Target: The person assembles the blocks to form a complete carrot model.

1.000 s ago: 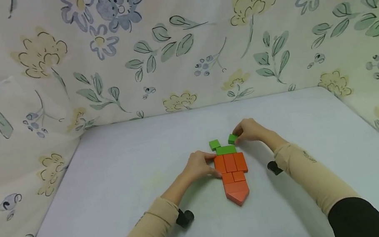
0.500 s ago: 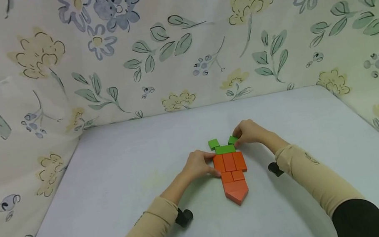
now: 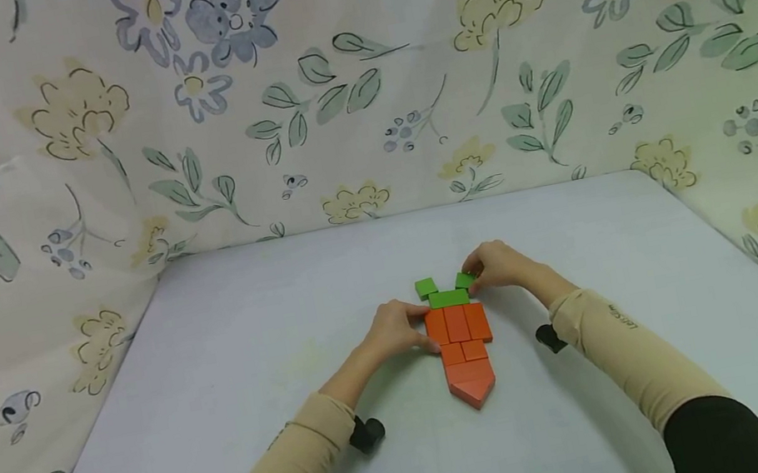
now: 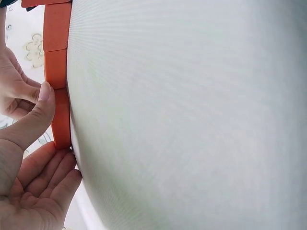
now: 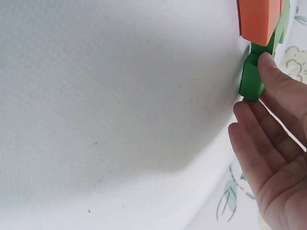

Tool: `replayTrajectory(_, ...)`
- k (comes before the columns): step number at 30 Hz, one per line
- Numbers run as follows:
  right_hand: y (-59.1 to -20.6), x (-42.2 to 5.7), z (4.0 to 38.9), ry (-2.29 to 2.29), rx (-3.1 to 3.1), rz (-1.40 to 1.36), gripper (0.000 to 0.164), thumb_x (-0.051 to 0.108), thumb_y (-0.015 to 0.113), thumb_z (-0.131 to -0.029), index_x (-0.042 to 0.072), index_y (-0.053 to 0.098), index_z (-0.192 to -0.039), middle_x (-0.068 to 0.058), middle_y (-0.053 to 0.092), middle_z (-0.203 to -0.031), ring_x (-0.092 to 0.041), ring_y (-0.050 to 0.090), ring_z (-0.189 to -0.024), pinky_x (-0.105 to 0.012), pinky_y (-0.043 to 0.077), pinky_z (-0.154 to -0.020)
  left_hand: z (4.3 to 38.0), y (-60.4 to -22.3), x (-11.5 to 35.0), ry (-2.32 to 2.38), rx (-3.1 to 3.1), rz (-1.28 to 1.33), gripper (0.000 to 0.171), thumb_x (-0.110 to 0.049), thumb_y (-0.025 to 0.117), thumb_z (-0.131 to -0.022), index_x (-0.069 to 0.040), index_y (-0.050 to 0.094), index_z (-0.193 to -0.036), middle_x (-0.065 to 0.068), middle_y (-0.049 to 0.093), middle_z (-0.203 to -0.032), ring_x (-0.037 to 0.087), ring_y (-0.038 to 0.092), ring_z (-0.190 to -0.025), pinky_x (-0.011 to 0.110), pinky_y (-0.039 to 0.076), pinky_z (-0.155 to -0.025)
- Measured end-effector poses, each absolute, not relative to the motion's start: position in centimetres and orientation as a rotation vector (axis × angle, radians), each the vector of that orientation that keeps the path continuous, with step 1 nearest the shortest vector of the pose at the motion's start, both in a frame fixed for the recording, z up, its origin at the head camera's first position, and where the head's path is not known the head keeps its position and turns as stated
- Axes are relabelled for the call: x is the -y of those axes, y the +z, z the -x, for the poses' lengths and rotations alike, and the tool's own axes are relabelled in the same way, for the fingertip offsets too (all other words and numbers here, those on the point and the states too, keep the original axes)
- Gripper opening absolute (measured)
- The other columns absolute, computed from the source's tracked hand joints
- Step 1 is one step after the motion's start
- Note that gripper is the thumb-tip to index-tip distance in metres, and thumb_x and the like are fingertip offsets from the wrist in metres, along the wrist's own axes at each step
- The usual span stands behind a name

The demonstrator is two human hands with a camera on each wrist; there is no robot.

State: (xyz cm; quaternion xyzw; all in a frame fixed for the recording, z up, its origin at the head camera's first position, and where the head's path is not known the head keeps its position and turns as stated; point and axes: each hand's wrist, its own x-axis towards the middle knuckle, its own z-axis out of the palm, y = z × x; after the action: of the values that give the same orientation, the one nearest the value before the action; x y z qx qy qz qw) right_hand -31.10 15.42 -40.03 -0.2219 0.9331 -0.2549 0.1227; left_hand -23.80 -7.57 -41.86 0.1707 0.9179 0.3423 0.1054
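Observation:
Orange and green blocks lie flat on the table, forming a carrot-like shape. My left hand point(image 3: 394, 330) grips the upper left orange block point(image 3: 437, 328), its thumb at the near end and its fingers at the far end. At the top right, my right hand point(image 3: 500, 263) pinches a small green block point(image 5: 251, 79) by thumb and fingertips. That block touches the right end of the long green block point(image 3: 448, 299). A second small green block point(image 3: 426, 288) sits at the left end. Below are smaller orange blocks point(image 3: 464, 352) and a pointed orange end point(image 3: 474, 394).
The white table point(image 3: 230, 339) stretches around the blocks on every side. Floral cloth point(image 3: 356, 105) hangs behind it and along both sides. A black wrist camera point(image 3: 367, 435) sits under the left forearm, another one point(image 3: 551, 338) under the right.
The right hand has shifted the small green block slightly down and turned it against the long green one. The left hand stays on its orange block. The head view has drifted a little.

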Motion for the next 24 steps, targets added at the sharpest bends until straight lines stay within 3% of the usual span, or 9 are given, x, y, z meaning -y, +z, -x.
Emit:
replayTrajectory(9,-39.6,-15.7,30.8,-0.719,-2.717,0.661,0.048,0.009,0.081,-0.077,-0.009,0.064,-0.119,-0.024,0.065,-0.115,-0.036,0.063,-0.103,-0.043,0.053,-0.086,23.7,-41.6,7.7,0.977,-2.698,-0.542,0.064,-0.018,0.09,-0.068,0.0,0.065,-0.124,0.013,0.065,-0.123,0.029,0.056,-0.119,0.039,0.043,-0.101)
replayTrajectory(24,-39.3,-17.9,30.3,-0.781,-2.714,0.582,0.047,0.008,0.08,-0.077,-0.008,0.064,-0.119,-0.024,0.065,-0.117,-0.037,0.062,-0.105,-0.045,0.052,-0.089,23.9,-41.6,7.9,0.956,-2.696,-0.557,0.066,-0.02,0.09,-0.068,-0.001,0.065,-0.126,0.012,0.063,-0.127,0.028,0.054,-0.123,0.039,0.041,-0.103)
